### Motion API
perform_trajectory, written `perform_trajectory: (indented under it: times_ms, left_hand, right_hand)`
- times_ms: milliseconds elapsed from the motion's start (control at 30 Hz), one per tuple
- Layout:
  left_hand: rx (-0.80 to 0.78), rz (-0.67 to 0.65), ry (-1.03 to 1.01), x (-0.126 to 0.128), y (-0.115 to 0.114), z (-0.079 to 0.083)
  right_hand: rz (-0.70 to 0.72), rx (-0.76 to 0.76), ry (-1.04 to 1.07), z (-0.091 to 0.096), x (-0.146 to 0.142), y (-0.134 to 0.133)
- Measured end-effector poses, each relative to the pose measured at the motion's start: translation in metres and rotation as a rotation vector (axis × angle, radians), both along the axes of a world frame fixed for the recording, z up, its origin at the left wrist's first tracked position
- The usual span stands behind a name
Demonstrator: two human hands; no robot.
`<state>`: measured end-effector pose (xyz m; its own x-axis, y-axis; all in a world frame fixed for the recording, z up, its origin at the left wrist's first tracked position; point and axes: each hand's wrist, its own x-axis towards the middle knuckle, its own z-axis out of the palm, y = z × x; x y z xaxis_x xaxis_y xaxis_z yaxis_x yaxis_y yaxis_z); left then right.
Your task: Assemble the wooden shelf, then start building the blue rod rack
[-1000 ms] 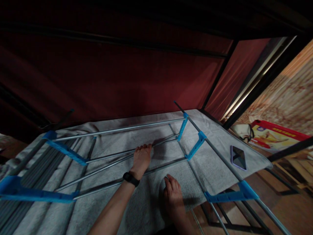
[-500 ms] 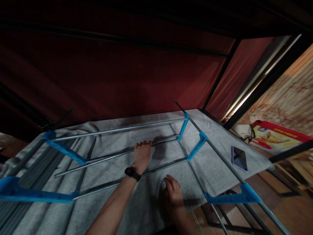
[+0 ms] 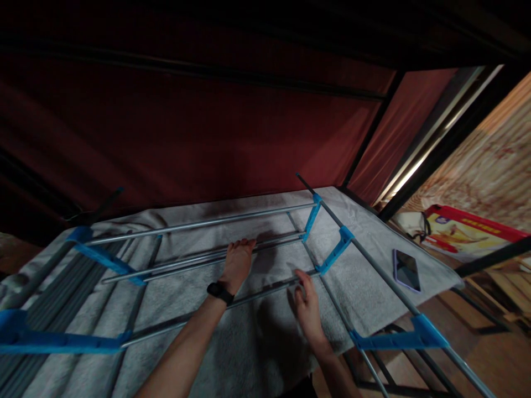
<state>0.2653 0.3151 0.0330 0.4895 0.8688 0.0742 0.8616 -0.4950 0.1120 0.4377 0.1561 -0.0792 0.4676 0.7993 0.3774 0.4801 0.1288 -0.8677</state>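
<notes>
A rack frame of grey metal tubes and blue plastic brackets (image 3: 334, 249) lies across a light grey cloth. My left hand (image 3: 237, 262), with a black wristband (image 3: 220, 293), is closed around a loose metal tube (image 3: 166, 268). This tube lies close alongside a fixed middle tube, its left end passing over the left blue bracket (image 3: 110, 258). My right hand (image 3: 307, 304) is by the front tube (image 3: 265, 291), near its right blue joint. Its fingers are apart and hold nothing I can see. Whether its index fingertip touches the tube, I cannot tell.
Several more grey tubes (image 3: 62, 293) lie bundled on the cloth (image 3: 357, 298) at left. A phone (image 3: 406, 270) rests near the cloth's right edge. Beyond are a red and yellow box (image 3: 468, 232) and wooden pieces. A dark red fabric wall (image 3: 232, 138) closes off the back.
My left hand has turned the loose tube, so its left end is farther back and nearly parallel to the middle tube. My right hand has moved forward to the front tube and spread its fingers.
</notes>
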Motion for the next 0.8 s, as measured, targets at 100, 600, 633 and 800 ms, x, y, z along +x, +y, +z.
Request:
perform_trajectory:
  times_ms: [100, 600, 633, 800]
  left_hand:
    - [0.010, -0.003, -0.004, -0.001, 0.001, -0.002]
    - [0.015, -0.018, -0.006, 0.000, 0.006, -0.009]
    - [0.020, -0.021, -0.010, 0.000, 0.006, -0.009]
    - [0.032, -0.016, -0.024, 0.000, 0.008, -0.010]
  right_hand:
    - [-0.083, 0.038, 0.011, 0.005, 0.013, 0.030]
    - [-0.299, -0.067, 0.156, 0.007, 0.088, 0.146]
    - [-0.294, -0.081, 0.167, 0.007, 0.089, 0.149]
    - [-0.289, -0.108, 0.198, 0.007, 0.093, 0.157]
